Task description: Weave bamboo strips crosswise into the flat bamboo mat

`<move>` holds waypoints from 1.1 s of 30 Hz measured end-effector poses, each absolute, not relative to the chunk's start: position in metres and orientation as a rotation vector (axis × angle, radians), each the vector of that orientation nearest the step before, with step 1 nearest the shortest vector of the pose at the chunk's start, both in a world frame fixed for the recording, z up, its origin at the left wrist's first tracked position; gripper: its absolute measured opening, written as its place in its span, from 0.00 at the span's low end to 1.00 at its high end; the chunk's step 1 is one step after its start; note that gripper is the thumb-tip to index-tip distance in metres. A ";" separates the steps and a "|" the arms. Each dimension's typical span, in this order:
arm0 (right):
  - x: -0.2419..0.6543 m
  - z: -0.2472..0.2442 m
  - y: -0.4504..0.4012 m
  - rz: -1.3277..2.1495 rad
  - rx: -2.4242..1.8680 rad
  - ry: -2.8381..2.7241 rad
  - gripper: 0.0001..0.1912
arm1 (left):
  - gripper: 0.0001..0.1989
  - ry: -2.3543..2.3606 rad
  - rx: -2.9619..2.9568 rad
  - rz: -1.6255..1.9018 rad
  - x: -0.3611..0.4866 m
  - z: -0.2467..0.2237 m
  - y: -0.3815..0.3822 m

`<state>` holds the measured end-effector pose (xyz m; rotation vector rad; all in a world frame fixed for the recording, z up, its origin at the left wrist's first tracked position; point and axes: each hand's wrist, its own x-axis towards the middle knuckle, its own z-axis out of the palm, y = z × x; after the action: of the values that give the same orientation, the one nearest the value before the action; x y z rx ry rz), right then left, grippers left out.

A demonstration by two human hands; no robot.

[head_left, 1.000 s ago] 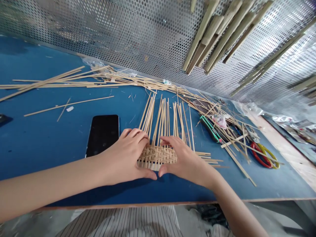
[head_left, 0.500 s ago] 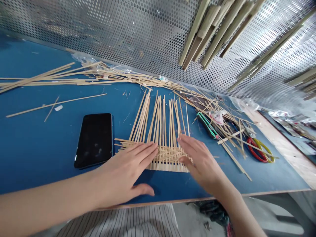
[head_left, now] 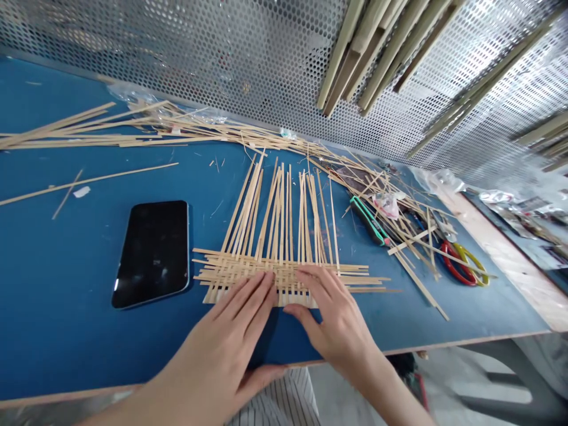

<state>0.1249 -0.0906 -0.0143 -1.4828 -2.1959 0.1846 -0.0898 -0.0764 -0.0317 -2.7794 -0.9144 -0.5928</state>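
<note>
A partly woven mat of thin bamboo strips [head_left: 284,273] lies flat on the blue table before me. Its long upright strips fan away from me, and shorter cross strips stick out at both sides. My left hand [head_left: 239,319] rests on the lower left of the weave, fingers stretched and close together, thumb apart near the table edge. On the lower right of the weave, my right hand [head_left: 331,310] lies with its fingers extended and thumb spread toward the near edge. Neither hand grasps a strip. Parts of the weave are hidden under my fingers.
A dark tablet [head_left: 151,254] lies left of the mat. To the right are a green cutter [head_left: 369,221], red-and-yellow-handled pliers [head_left: 464,263] and scattered strips. Loose bamboo strips [head_left: 222,131] line the back, below a perforated metal panel [head_left: 248,59]. The table's front edge is close.
My left hand has drawn back toward me along the weave. My right hand has moved left and come down onto it. The whole view has shifted slightly.
</note>
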 end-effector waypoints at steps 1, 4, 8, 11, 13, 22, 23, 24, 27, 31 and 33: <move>0.122 -0.014 -0.092 0.214 -1.469 -2.197 0.19 | 0.39 -0.905 -2.774 -0.609 -0.088 -0.032 -0.080; 0.115 -0.014 -0.097 0.246 -1.442 -2.242 0.21 | 0.35 -0.875 -2.769 -0.672 -0.087 -0.034 -0.085; 0.106 -0.014 -0.102 0.164 -1.481 -2.264 0.21 | 0.30 -0.850 -2.736 -0.736 -0.087 -0.033 -0.086; 0.100 -0.015 -0.103 0.159 -1.506 -2.242 0.19 | 0.30 -0.846 -2.724 -0.712 -0.085 -0.031 -0.087; 0.097 -0.016 -0.102 0.172 -1.503 -2.206 0.17 | 0.32 -0.862 -2.720 -0.711 -0.085 -0.030 -0.088; 0.096 -0.023 -0.104 0.090 -1.456 -2.143 0.15 | 0.34 -1.138 -2.493 -0.740 -0.120 -0.033 -0.084; 0.096 -0.024 -0.105 0.074 -1.457 -2.142 0.15 | 0.36 -1.130 -2.490 -0.718 -0.123 -0.035 -0.083; 0.096 -0.025 -0.106 0.061 -1.462 -2.143 0.16 | 0.38 -1.125 -2.492 -0.708 -0.124 -0.037 -0.082; 0.095 -0.026 -0.108 0.067 -1.503 -2.134 0.19 | 0.40 -1.135 -2.489 -0.720 -0.125 -0.041 -0.082; 0.100 -0.023 -0.105 0.085 -1.563 -2.105 0.19 | 0.39 -1.137 -2.507 -0.706 -0.124 -0.039 -0.082; 0.108 -0.019 -0.099 0.057 -1.568 -2.111 0.19 | 0.35 -1.137 -2.513 -0.700 -0.125 -0.035 -0.080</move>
<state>0.1079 -0.0990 -0.0191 -1.5677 -2.1108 0.0571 -0.1246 -0.0803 -0.0346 -2.5128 -1.1375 -0.7001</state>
